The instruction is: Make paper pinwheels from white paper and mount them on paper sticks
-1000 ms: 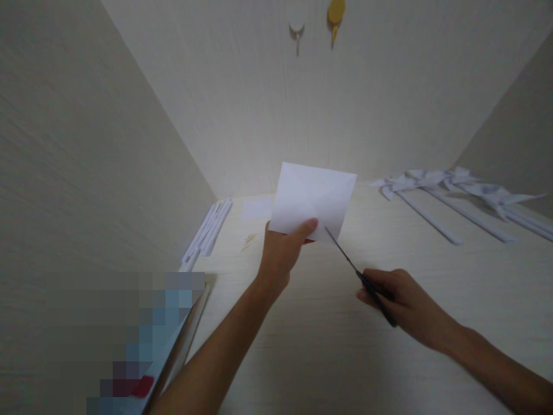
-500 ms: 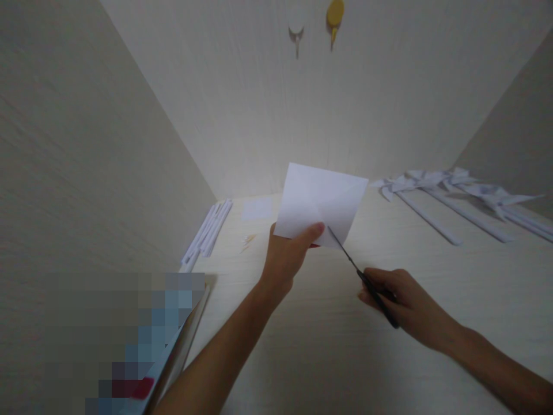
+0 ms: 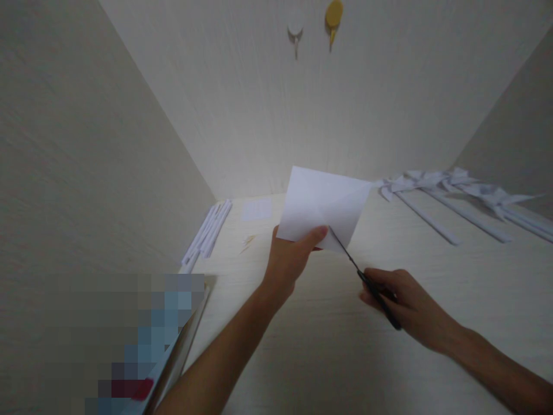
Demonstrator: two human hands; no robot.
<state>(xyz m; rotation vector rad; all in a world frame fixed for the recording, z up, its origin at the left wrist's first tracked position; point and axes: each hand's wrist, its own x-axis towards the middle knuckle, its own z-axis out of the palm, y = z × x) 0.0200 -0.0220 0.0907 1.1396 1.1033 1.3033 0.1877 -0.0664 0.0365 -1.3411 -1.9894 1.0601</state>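
Note:
A white sheet of paper [image 3: 326, 202] is held up above the table by my left hand [image 3: 291, 256], thumb on its near face and the other fingers mostly hidden behind it. My right hand [image 3: 393, 297] is closed round the black handles of a pair of scissors [image 3: 363, 276]. The scissor blades point up and left, reaching the paper's lower edge close to my left thumb. Whether the blades are parted cannot be made out.
Rolled white paper sticks [image 3: 211, 233] lie at the left, by a small flat paper [image 3: 257, 208] and some thin slivers [image 3: 247, 243]. At the right are several pinwheel-like folded papers on sticks [image 3: 432, 216]. A white hook [image 3: 296, 37] and a yellow hook [image 3: 332, 23] are on the back wall.
The paper and my left hand have shifted slightly right and down. The scissors in my right hand have barely moved, and their blades are still at the paper's lower edge.

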